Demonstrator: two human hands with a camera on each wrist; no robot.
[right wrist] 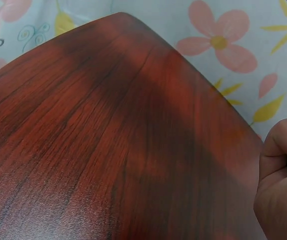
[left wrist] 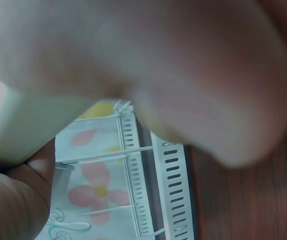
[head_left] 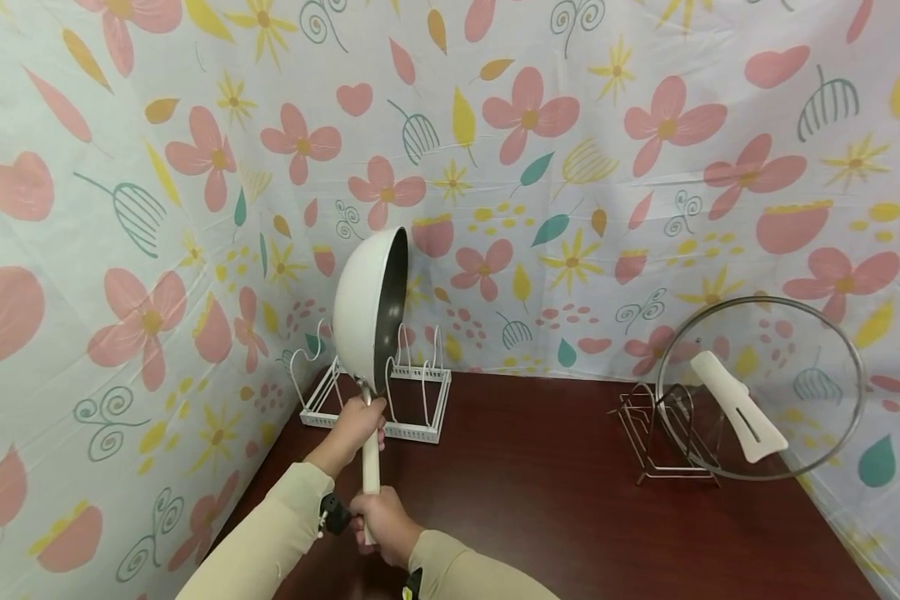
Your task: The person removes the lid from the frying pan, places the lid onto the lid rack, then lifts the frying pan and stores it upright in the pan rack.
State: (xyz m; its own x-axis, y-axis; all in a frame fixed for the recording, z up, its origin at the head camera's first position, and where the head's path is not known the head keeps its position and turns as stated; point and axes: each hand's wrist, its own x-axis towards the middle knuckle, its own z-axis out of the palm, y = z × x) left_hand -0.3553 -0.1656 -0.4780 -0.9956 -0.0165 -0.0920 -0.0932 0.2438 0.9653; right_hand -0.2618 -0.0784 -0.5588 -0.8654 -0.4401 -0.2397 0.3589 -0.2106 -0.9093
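A white wok (head_left: pixel 360 300) with a dark inside stands on edge at the white wire rack (head_left: pixel 412 432), its bowl overlapping the rack's upright loops in the head view. Its long pale handle (head_left: pixel 371 467) points toward me. My left hand (head_left: pixel 356 429) grips the handle close to the bowl. Farther back along it, my right hand (head_left: pixel 390 521) is wrapped around the handle's end. In the left wrist view, blurred fingers (left wrist: pixel 208 100) curl about the pale handle (left wrist: pixel 33 120), with the slotted rack (left wrist: pixel 173 190) beyond. Only part of the right hand (right wrist: pixel 283 185) enters the right wrist view.
At the right, a dark wire rack (head_left: pixel 663 442) holds a large glass lid (head_left: pixel 795 367) upright, its white handle (head_left: pixel 742 408) facing me. Both racks stand on a dark red wooden table (head_left: pixel 555 500). A flower-patterned cloth (head_left: pixel 525 192) hangs behind and along the sides.
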